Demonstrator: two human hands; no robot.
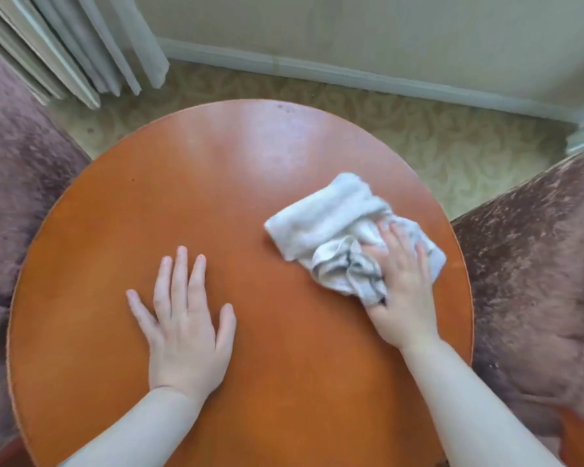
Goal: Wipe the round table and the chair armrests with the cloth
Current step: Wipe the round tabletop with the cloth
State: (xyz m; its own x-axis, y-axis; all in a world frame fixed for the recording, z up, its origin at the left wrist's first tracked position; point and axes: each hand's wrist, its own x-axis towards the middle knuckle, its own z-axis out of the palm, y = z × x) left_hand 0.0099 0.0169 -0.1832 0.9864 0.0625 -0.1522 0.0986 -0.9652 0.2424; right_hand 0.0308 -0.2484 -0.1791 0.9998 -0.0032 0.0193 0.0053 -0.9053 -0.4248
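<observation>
The round orange-brown wooden table [216, 183] fills the middle of the view. A crumpled white and grey cloth [331, 224] lies on its right half. My right hand [402, 281] presses flat on the near right part of the cloth, fingers spread over it. My left hand [182, 318] rests palm down on the bare tabletop to the left, fingers apart, holding nothing. A purple-brown velvet chair [536, 264] stands to the right of the table and another chair [17, 170] to the left; their wooden armrests barely show at the bottom corners.
Pale curtains [81, 52] hang at the back left. A cream wall with a skirting board [351, 75] runs behind the table. Patterned beige carpet [452, 143] shows between the table and the wall.
</observation>
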